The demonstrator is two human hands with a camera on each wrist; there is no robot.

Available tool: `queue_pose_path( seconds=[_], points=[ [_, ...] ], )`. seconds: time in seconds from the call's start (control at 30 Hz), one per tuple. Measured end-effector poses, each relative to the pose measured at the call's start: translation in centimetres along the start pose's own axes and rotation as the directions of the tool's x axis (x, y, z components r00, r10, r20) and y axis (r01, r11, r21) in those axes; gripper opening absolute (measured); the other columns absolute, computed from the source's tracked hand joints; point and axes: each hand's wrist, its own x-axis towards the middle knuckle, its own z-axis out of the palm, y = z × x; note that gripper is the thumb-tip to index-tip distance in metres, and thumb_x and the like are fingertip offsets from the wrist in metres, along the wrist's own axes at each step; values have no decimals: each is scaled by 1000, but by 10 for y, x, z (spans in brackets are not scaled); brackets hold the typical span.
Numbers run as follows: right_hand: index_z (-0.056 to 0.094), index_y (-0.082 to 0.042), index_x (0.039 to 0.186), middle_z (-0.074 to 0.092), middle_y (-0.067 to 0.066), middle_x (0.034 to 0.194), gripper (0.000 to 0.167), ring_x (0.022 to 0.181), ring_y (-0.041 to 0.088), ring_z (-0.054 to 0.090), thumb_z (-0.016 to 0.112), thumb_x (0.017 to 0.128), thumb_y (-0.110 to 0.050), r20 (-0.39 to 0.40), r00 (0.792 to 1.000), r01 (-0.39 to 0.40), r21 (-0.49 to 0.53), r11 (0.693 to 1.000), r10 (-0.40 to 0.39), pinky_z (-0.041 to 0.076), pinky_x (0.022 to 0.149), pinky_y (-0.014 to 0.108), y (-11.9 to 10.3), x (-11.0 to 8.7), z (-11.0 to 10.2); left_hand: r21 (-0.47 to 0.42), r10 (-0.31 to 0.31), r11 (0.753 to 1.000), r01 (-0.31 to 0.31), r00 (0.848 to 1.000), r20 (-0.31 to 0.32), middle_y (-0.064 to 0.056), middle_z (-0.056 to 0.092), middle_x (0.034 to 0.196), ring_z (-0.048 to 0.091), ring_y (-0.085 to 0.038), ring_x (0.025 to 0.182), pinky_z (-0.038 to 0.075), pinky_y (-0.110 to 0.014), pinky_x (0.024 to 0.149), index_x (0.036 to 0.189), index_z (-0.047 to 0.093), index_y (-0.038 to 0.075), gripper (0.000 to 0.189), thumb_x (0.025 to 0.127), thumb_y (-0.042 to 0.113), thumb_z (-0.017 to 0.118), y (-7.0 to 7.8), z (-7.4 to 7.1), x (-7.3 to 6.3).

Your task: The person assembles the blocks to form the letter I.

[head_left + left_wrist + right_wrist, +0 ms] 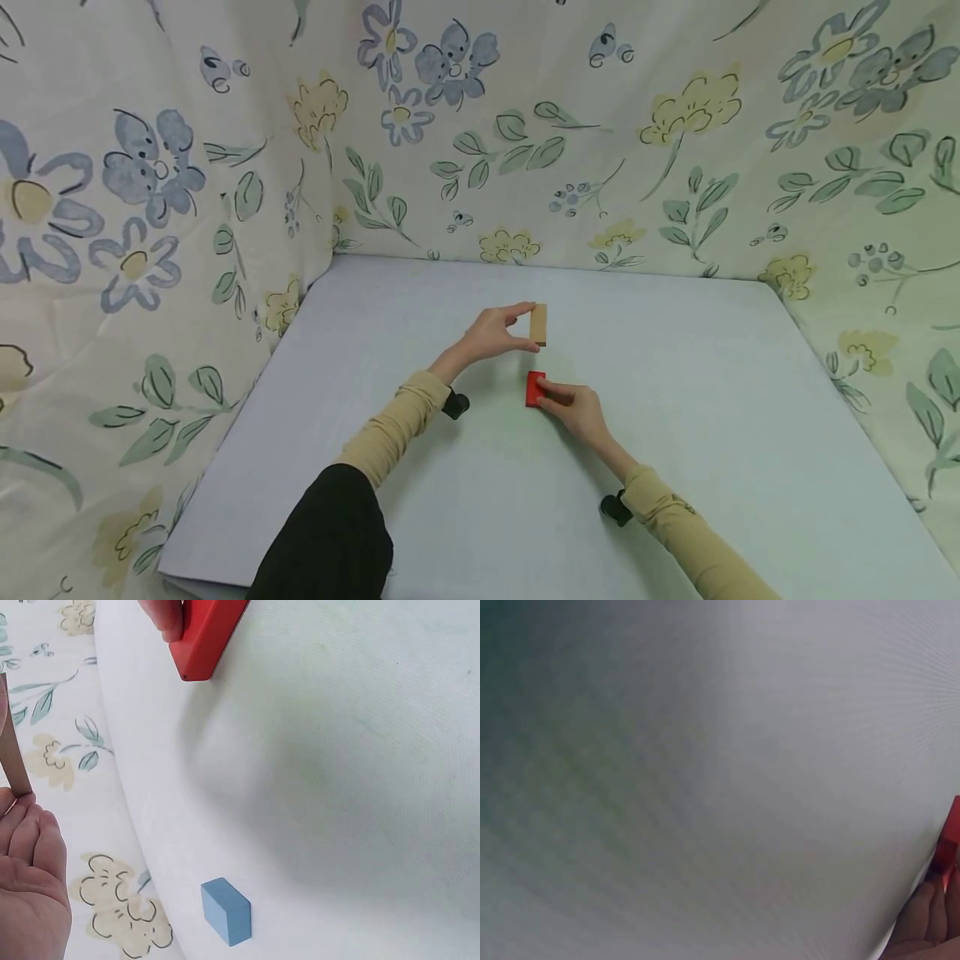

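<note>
My left hand (489, 333) pinches a plain wooden block (538, 325) by its two ends, between the thumb below and the fingers above. Nearer to me, my right hand (581, 410) grips a flat red block (535, 389) along its right side. Whether the red block touches the table cannot be told. In the left wrist view a small blue block (226, 911) lies on the white surface, apart from both hands; the head view does not show it. The right wrist view catches only part of the red block (951, 832) and a few fingers at its edge.
A white-covered table (712, 400) lies under both hands. Flower-printed cloth (525, 167) hangs behind it and along both sides. Small dark devices (455, 405) are strapped at the wrists.
</note>
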Motion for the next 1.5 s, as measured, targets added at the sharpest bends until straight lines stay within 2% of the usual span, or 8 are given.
queue_pose_path(
  seconds=[0.3, 0.5, 0.87, 1.2, 1.5],
  points=[
    [65, -12, 123, 64, 15, 123, 39, 112, 29, 60, 71, 84, -13, -7, 1000, 0, -15, 1000, 0, 51, 92, 43, 0, 1, 0, 1, -22, 1000, 22, 1000, 1, -5, 39, 150, 47, -36, 130, 44, -38, 104, 144, 41, 13, 81, 76, 34, 79, -6, 7, 0],
    [65, -13, 122, 64, 14, 123, 38, 111, 27, 61, 72, 84, -14, -9, 1000, -8, -20, 1000, 8, 51, 92, 43, 1, 0, 0, 0, -38, 999, 38, 999, -3, -6, 39, 150, 48, -36, 129, 44, -37, 104, 144, 41, 12, 82, 76, 34, 79, -11, 15, 1],
    [66, -12, 120, 65, 11, 121, 38, 114, 27, 61, 72, 83, -15, -16, 1000, 2, -13, 1000, -3, 51, 94, 44, 2, 1, 1, 44, -125, 991, 125, 992, 6, -5, 37, 152, 49, -31, 129, 46, -37, 102, 145, 40, 15, 80, 77, 32, 79, -13, 30, 3],
    [67, -12, 119, 64, 12, 122, 36, 114, 28, 60, 72, 83, -15, -24, 1000, 8, -11, 1000, -8, 50, 94, 45, 2, 1, 1, 82, -133, 988, 130, 991, 31, -6, 41, 149, 49, -29, 129, 43, -39, 105, 144, 41, 12, 81, 76, 32, 80, -20, 37, 4],
    [67, -12, 119, 65, 12, 121, 36, 115, 27, 60, 73, 83, -15, -33, 999, 23, -2, 1000, -24, 50, 94, 45, 5, 2, 1, 130, -118, 985, 111, 992, 44, -6, 42, 148, 45, -25, 134, 39, -35, 109, 144, 41, 12, 81, 76, 36, 79, -30, 44, 6]
  ],
)
